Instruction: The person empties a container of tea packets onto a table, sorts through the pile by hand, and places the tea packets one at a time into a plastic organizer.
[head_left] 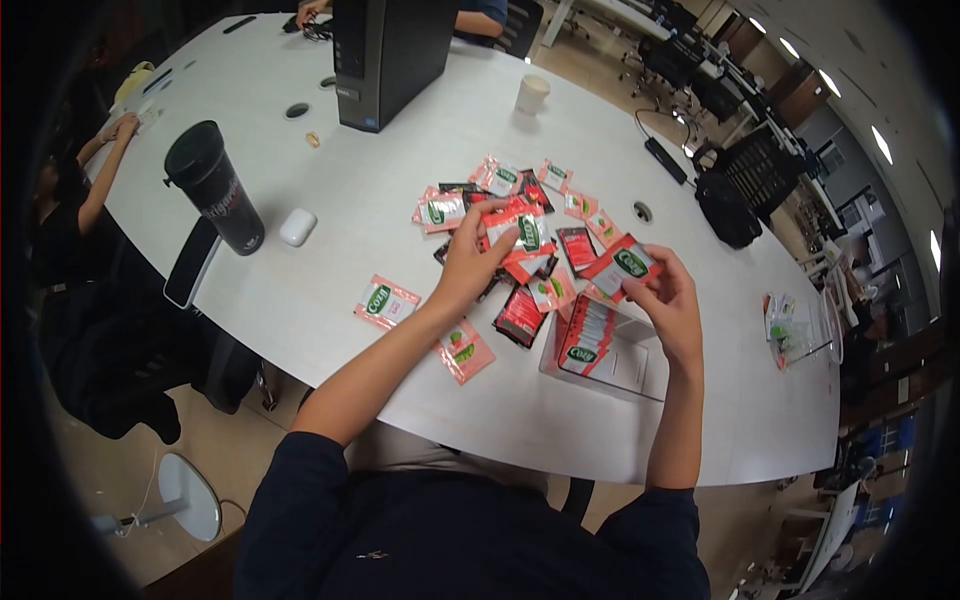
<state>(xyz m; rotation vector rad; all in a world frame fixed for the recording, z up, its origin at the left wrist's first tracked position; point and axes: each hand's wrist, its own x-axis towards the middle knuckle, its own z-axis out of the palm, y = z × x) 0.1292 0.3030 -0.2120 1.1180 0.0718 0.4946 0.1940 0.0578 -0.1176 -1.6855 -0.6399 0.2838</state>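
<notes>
My left hand [480, 255] is closed on red and white Cozy sachets [529, 234] above a loose pile on the white table. Between the thumb and fingers of my right hand [668, 300] is one red Cozy sachet [624, 264], held over a white box [630, 365]. Inside the box a row of upright sachets [589, 335] fills the left part. Red, pink and black sachets lie scattered under and around my left hand. A pink Cozy sachet [387, 301] and another pink sachet [464, 352] lie near my left forearm.
A black tumbler [215, 188], a white earbud case [298, 227] and a phone [192, 265] are at the left. Farther back stand a Dell computer [388, 60] and a paper cup [532, 95]. Another person's arms [103, 170] rest at the left edge. A plastic bag [800, 325] lies right.
</notes>
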